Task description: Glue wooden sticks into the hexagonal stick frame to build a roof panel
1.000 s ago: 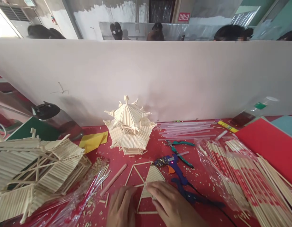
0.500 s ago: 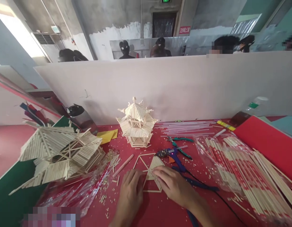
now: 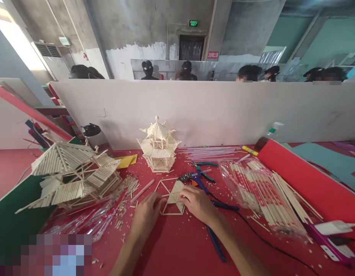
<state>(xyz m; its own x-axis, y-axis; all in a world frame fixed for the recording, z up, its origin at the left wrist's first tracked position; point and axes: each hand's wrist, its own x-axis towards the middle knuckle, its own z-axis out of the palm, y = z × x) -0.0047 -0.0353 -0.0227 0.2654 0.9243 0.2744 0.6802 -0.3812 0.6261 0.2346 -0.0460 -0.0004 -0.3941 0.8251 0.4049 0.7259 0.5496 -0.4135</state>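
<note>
A flat hexagon-like frame of thin wooden sticks (image 3: 173,214) lies on the red table, partly covered by a panel of sticks laid side by side (image 3: 175,192). My right hand (image 3: 197,203) has its fingers pinched at the panel's right edge; what lies between the fingertips is hidden. At the frame's left side is my left hand (image 3: 148,212), its fingers curled together, their tips out of sight. A blue glue gun (image 3: 199,181) lies just beyond the frame, its nozzle close to the far stick. Behind it are green-handled pliers (image 3: 207,175).
A small stick pagoda (image 3: 159,147) stands at the back, a larger stick pavilion (image 3: 76,176) at left. Bagged sticks (image 3: 266,191) and a purple power strip (image 3: 328,243) lie right. Blue-handled cutters (image 3: 214,241) lie by my right forearm. A white partition (image 3: 194,115) borders the table.
The view has tilted up and shifted to the right, showing the power strip. Both hands stay by the frame, their fingers in much the same pose.
</note>
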